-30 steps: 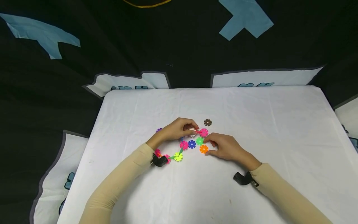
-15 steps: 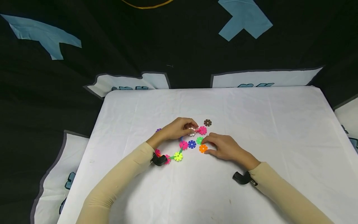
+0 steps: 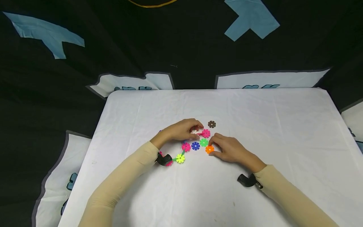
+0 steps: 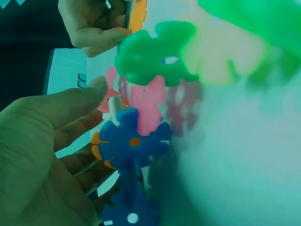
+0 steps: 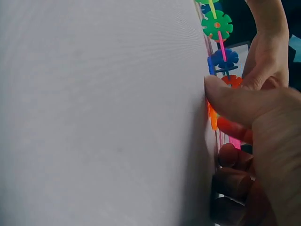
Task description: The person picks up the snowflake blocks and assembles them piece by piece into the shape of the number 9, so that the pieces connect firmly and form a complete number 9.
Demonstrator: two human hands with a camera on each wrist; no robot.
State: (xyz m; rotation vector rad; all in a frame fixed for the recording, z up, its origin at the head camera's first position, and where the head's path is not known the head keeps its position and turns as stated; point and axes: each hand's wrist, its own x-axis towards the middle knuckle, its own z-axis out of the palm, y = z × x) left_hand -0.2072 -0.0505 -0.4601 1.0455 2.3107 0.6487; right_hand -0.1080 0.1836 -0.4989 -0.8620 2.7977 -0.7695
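Relayed to my remote post: at left, a person's left hand (image 3: 181,130) reaches inward, thumb nearest the wearer, its fingers curled around the far stretch of a chain (image 3: 186,147) of linked notched discs; a hard tug there could, I judge, pop a slotted joint. Next along the white surface (image 3: 272,126), a blue disc (image 3: 195,146) and a green disc (image 3: 204,142) lie unlinked side by side, below the chain's pink end disc (image 3: 206,133), where a careless knuckle might scatter them. At right, the right hand (image 3: 228,148) arches low, back upward, thumb and forefinger nearly closed, pinching an orange disc (image 3: 210,149) by its rim; so thin a piece could slip or twist if squeezed off-centre.
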